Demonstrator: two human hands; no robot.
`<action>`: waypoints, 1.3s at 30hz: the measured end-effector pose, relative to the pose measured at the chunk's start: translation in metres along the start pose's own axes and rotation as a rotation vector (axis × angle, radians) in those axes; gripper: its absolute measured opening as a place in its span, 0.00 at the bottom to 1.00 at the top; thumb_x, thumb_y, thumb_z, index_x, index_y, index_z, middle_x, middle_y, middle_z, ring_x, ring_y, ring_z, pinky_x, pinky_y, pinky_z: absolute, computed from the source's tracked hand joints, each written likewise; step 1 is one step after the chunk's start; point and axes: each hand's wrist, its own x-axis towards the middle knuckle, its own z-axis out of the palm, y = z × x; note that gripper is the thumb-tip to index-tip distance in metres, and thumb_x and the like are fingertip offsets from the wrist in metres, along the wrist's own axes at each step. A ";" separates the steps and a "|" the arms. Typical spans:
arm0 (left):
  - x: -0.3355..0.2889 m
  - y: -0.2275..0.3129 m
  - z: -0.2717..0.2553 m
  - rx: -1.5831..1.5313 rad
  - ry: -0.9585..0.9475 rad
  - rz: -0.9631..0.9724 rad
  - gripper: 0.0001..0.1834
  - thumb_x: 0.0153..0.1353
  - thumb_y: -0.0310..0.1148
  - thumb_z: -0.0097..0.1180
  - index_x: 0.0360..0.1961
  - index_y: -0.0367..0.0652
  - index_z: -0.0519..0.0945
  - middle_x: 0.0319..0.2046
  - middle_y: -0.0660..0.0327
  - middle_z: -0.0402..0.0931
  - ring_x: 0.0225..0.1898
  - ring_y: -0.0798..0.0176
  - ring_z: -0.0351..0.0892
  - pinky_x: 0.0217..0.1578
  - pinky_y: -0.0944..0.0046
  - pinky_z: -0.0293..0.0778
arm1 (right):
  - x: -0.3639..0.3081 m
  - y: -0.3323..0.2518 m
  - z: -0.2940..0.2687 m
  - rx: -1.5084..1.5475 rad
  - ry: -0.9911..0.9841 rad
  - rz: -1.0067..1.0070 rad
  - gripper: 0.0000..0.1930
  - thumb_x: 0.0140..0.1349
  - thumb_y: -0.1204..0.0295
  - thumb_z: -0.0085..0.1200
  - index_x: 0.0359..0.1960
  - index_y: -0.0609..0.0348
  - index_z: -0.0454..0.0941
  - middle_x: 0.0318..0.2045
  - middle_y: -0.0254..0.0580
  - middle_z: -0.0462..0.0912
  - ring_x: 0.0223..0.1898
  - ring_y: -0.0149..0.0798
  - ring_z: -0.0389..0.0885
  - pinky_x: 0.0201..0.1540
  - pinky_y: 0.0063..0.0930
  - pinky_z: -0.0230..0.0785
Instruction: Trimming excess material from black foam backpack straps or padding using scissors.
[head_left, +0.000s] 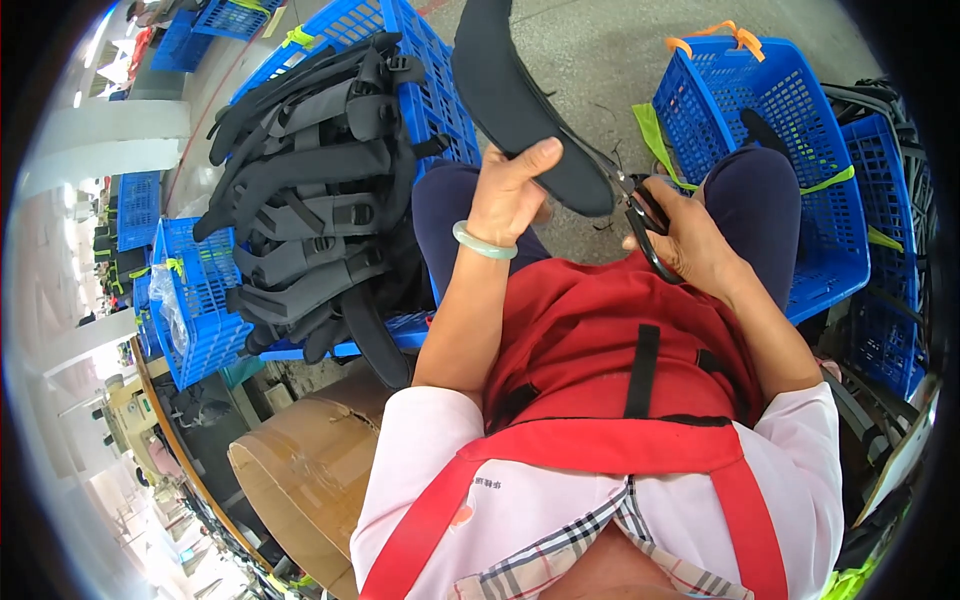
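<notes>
My left hand (507, 192) grips a black padded shoulder strap (515, 95), its thumb lying on the edge. The curved strap rises away from me over the floor, and its rounded end hangs near my knees. My right hand (692, 238) is closed round the black handles of a pair of scissors (640, 222). The scissor blades point at the edge of the strap close to its rounded end. From this view I cannot tell whether they touch it. Loose dark threads show beside the blades.
On my left, a heap of black padded straps (320, 190) fills a blue plastic crate (440, 90). Another blue crate (830, 215) with green and orange ties stands at my right knee. A cardboard box (300, 470) sits at lower left. A red apron (590, 340) covers my lap.
</notes>
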 end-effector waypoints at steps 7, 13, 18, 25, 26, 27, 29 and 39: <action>-0.002 -0.001 0.006 0.051 -0.022 0.041 0.12 0.56 0.19 0.61 0.41 0.41 0.79 0.38 0.62 0.79 0.42 0.62 0.80 0.48 0.60 0.76 | 0.007 -0.015 -0.007 -0.102 -0.002 -0.098 0.35 0.50 0.48 0.65 0.46 0.64 0.65 0.20 0.46 0.72 0.23 0.44 0.72 0.28 0.36 0.64; -0.002 -0.004 -0.002 0.013 -0.072 0.025 0.12 0.56 0.19 0.60 0.42 0.42 0.79 0.40 0.61 0.80 0.43 0.62 0.80 0.47 0.59 0.76 | 0.009 -0.004 -0.004 -0.112 -0.011 -0.043 0.27 0.52 0.56 0.66 0.41 0.64 0.68 0.18 0.44 0.72 0.20 0.42 0.72 0.26 0.34 0.64; -0.001 0.013 0.007 -0.100 -0.009 -0.039 0.11 0.56 0.20 0.61 0.40 0.42 0.79 0.38 0.62 0.79 0.41 0.63 0.79 0.45 0.61 0.76 | 0.007 -0.003 -0.006 -0.064 0.034 0.008 0.23 0.54 0.61 0.65 0.40 0.64 0.68 0.20 0.47 0.74 0.21 0.42 0.73 0.27 0.34 0.65; 0.003 0.011 0.004 -0.013 0.031 0.007 0.10 0.54 0.20 0.62 0.38 0.43 0.79 0.35 0.64 0.79 0.37 0.67 0.79 0.42 0.64 0.77 | 0.011 0.004 0.003 -0.143 0.088 -0.062 0.20 0.55 0.67 0.62 0.41 0.64 0.66 0.25 0.54 0.78 0.30 0.56 0.79 0.32 0.41 0.68; 0.002 0.010 0.004 0.014 0.038 0.006 0.10 0.54 0.19 0.62 0.37 0.43 0.79 0.34 0.64 0.79 0.37 0.67 0.79 0.41 0.64 0.77 | 0.014 0.003 0.004 -0.156 0.096 -0.088 0.20 0.55 0.68 0.62 0.41 0.64 0.66 0.28 0.56 0.78 0.32 0.58 0.79 0.33 0.42 0.68; 0.001 0.009 0.005 0.015 0.037 0.004 0.10 0.54 0.19 0.62 0.37 0.43 0.79 0.34 0.64 0.79 0.37 0.67 0.79 0.41 0.64 0.77 | 0.015 0.002 0.005 -0.169 0.104 -0.115 0.20 0.55 0.69 0.61 0.41 0.63 0.65 0.30 0.58 0.78 0.35 0.60 0.79 0.34 0.44 0.68; 0.000 0.008 0.005 0.052 0.035 0.024 0.11 0.53 0.17 0.62 0.37 0.43 0.80 0.34 0.65 0.79 0.37 0.68 0.79 0.42 0.65 0.77 | 0.015 0.001 0.004 -0.187 0.103 -0.141 0.19 0.55 0.69 0.61 0.41 0.63 0.64 0.30 0.59 0.78 0.34 0.60 0.78 0.34 0.44 0.68; -0.003 0.005 0.006 -0.033 0.005 0.029 0.13 0.54 0.16 0.61 0.40 0.43 0.81 0.37 0.64 0.80 0.39 0.67 0.80 0.43 0.65 0.77 | 0.016 -0.004 0.000 -0.125 0.025 -0.110 0.22 0.54 0.69 0.62 0.43 0.62 0.62 0.24 0.56 0.74 0.27 0.56 0.75 0.30 0.41 0.65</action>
